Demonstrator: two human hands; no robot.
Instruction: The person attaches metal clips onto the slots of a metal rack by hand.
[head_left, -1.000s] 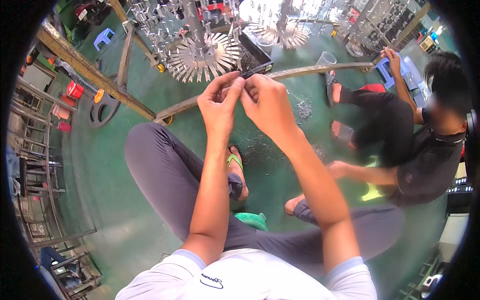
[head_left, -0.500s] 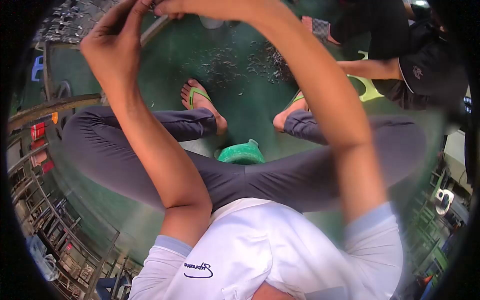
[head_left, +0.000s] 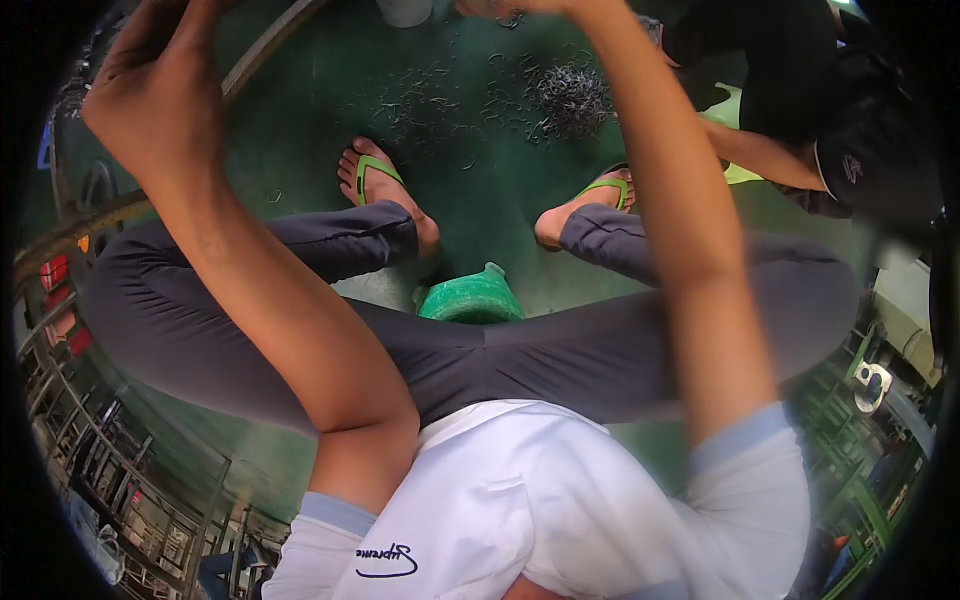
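Observation:
My left hand (head_left: 165, 85) is raised at the upper left, with its fingertips cut off by the top edge. Whatever it may hold lies out of view. At the top middle, my right hand (head_left: 520, 6) is mostly cropped, and its fingers show only in part. Just under it are a few small dark curved pieces (head_left: 511, 19); whether they are in the hand or below it, I cannot tell. On the green floor, a heap of thin grey metal pieces (head_left: 572, 98) lies below and right of that hand. More loose pieces (head_left: 415, 105) are scattered to the left.
A green plastic stool (head_left: 470, 299) is between my legs. A whitish container (head_left: 404, 10) stands at the top. A bench edge (head_left: 270, 45) runs along the upper left. Another person in dark clothes (head_left: 770, 60) is at the upper right, beside a light-green stool (head_left: 738, 105). Racks (head_left: 110, 480) fill the lower left.
My hands were close together at the top left. Now they are apart: the left has moved left, the right has swung right towards the heap of metal pieces.

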